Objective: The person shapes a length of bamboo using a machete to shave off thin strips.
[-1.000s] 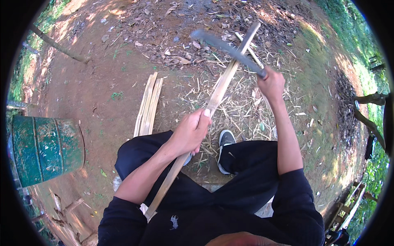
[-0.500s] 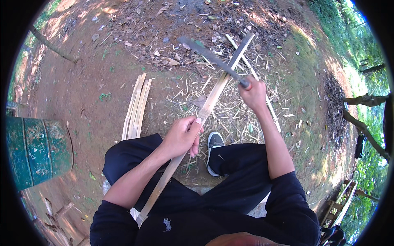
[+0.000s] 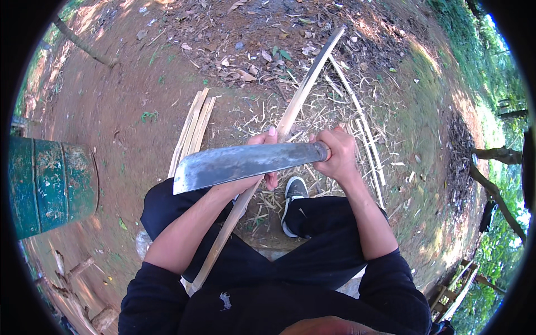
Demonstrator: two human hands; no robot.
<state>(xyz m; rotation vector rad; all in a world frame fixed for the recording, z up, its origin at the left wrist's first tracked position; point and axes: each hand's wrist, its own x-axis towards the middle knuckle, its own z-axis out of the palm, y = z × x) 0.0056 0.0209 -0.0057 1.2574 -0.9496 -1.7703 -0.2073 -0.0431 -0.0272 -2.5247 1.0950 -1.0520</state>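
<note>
Long pale strip (image 3: 291, 114): runs obliquely from the leafy ground ahead, down through the left hand (image 3: 262, 138), to the person's lap. Its middle stretch is hidden where the machete (image 3: 240, 163) crosses in front; the near end reaches the dark shirt (image 3: 245, 310), and whether it rests against it cannot be told. The far end stands out against the litter; contact with the ground there not clear.

Left hand: mostly covered by the blade. Thumb tip shows above the upper edge, beside the strip; other fingertips show below the lower edge. Hand reads as closed around the strip, grip itself masked. Gap or contact between blade and hand: cannot tell.

Machete: blade lies broadside to the view, nearly level, broad tip toward the person's left, lower at that end. Handle largely concealed inside the right hand (image 3: 339, 153), which is clenched on it, just right of the strip.

Pose: left forearm slants up and inward from the lower left; right forearm rises from the lower right, leaning inward. Both elbows bent.

Surroundings: bundle of pale strips (image 3: 192, 125) left of the hands, lower ends hidden behind the knee; thin strips (image 3: 357, 106) on the right; shavings (image 3: 262, 118) between. Green drum (image 3: 53, 187) far left, cut off by the dark fisheye rim.
</note>
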